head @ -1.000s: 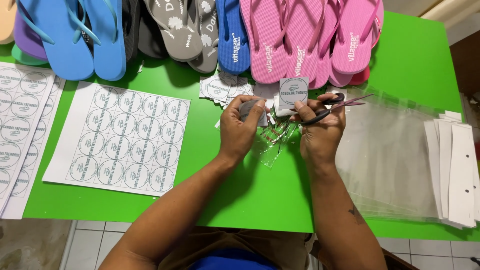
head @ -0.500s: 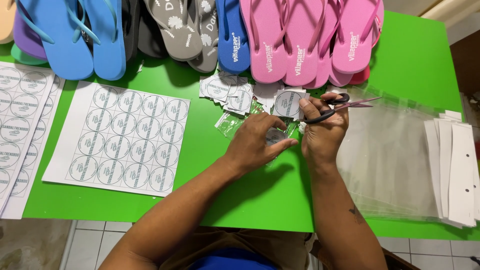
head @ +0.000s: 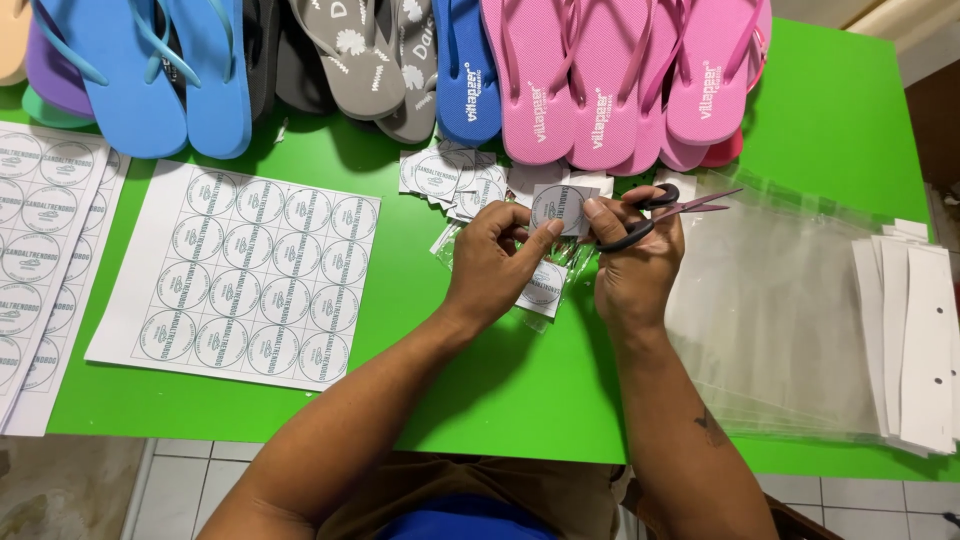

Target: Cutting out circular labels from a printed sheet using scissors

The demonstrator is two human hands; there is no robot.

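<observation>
1. Just below the row of pink rubber flip-flops [head: 600,80], the left hand [head: 495,262] now pinches a square-cut round-printed paper label [head: 560,208], brought up from the table.
2. The right hand [head: 632,262] grips black-handled scissors [head: 655,213], so cutting looks paused.

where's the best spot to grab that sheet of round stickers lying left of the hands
Probably the near right corner of the sticker sheet, coming from the person's side. The sheet lies flat on the green table, with bare green around that edge, so a finger can slide under. Its far edge sits close to the blue flip-flops, and another sheet borders its left side.
</observation>
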